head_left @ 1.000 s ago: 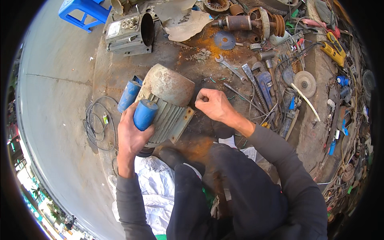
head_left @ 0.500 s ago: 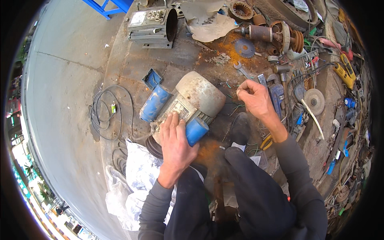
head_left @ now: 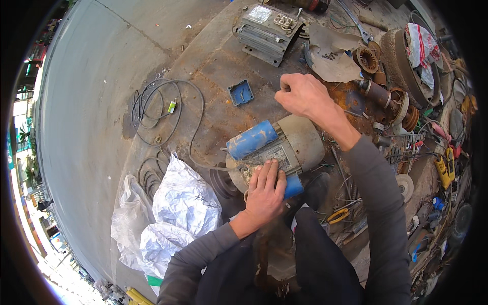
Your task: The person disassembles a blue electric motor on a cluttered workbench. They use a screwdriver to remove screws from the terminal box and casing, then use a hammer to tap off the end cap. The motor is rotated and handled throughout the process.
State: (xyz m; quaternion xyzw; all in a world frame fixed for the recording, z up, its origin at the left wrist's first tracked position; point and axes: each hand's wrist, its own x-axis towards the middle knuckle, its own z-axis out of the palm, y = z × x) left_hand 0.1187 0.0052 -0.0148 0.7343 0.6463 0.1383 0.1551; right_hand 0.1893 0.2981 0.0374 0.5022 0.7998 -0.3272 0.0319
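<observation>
Floor point(head_left: 218, 66) — diagonal motor point(head_left: 277, 156), domed end point(head_left: 308, 142) upper right — flat left hand point(head_left: 263, 197), fisted right hand point(head_left: 307, 96)

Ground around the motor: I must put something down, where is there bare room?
Mostly bare: grey floor left of the coiled cable; brown ground between the small blue box and the grey housing. Crowded: right of the motor, around the rotor and pale disc.

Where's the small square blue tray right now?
Head view, upper middle: the square blue tray lies between the coiled cable and the right hand, just beyond the motor.
</observation>
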